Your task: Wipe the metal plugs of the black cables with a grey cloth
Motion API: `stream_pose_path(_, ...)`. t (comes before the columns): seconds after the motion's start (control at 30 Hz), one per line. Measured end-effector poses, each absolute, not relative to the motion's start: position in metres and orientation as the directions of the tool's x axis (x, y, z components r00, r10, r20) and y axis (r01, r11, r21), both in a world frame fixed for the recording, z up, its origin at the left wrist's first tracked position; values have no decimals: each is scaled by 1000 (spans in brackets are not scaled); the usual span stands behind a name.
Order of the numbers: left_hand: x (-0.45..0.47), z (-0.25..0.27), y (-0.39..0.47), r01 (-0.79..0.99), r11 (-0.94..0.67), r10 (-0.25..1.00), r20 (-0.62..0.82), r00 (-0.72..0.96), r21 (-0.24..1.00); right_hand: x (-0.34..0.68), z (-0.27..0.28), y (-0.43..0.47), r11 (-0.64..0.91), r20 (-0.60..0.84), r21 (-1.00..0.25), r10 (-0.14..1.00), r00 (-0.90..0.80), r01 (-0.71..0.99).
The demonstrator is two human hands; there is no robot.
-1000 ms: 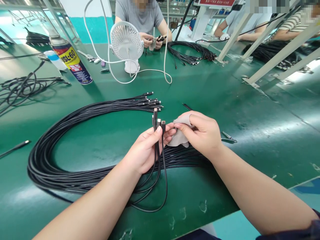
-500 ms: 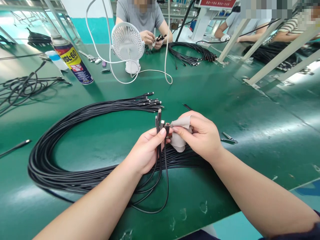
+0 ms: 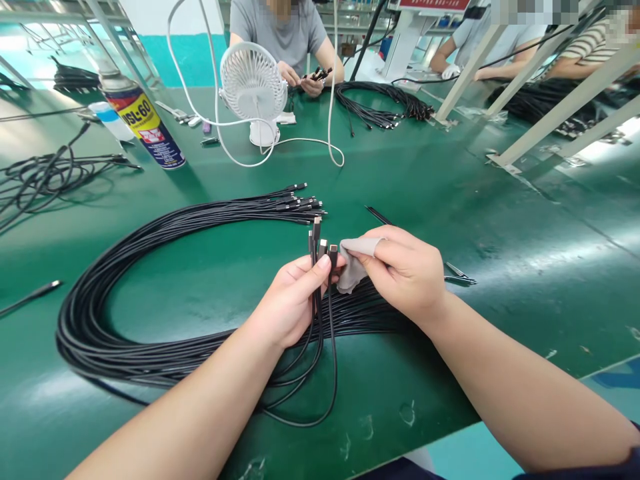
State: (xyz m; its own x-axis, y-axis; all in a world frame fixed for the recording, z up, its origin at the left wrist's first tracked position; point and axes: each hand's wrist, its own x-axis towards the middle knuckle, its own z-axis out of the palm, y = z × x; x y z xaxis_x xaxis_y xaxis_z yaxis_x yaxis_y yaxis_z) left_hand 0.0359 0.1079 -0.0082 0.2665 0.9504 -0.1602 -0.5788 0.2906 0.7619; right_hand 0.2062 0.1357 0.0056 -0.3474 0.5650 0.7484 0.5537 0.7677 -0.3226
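Observation:
My left hand (image 3: 299,293) is closed round several black cables (image 3: 320,293), their connector ends pointing up above the thumb. One connector (image 3: 333,253) stands a little apart from the others, on the right. Pinched between thumb and fingers of my right hand (image 3: 405,270) is a grey cloth (image 3: 353,270), which hangs just right of that connector. Whether the cloth touches it I cannot tell. Under both hands runs a large curved bundle of black cables (image 3: 95,300), with many connector ends lying beyond my left hand.
A spray can (image 3: 153,130) and a white fan (image 3: 255,87) with a looping cord stand farther back. Tweezers (image 3: 460,277) lie right of my right hand, a single cable end (image 3: 45,288) at far left. Across the green table (image 3: 225,273), a person (image 3: 280,40) handles cables; metal posts (image 3: 550,107) rise at right.
My right hand has drawn slightly right, and the cloth has come away from the right-hand connector and folded differently. My left hand has hardly moved. The person opposite has put something pale down on the table.

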Motion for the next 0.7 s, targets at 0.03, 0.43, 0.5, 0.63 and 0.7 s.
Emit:
stream_pose_path(0.03,36,-8,108,-576,289,950,-154,272,765,206,5,135,774,736,-324,567,-369,544)
stream_pose_path(0.43,33,-7,106,-567,366,917,-183,354,738,205,17,133,580,404,-751,782,-475,315)
stream_pose_path(0.5,33,-6,107,-569,377,912,-184,367,731,203,14,135,431,285,-855,856,-432,289)
stream_pose_path(0.63,34,-6,107,-574,366,919,-187,346,732,200,12,137,235,151,-952,918,-365,197)
stream_pose_path(0.7,34,-7,108,-584,366,921,-193,337,725,200,13,138,245,166,-952,917,-364,183)
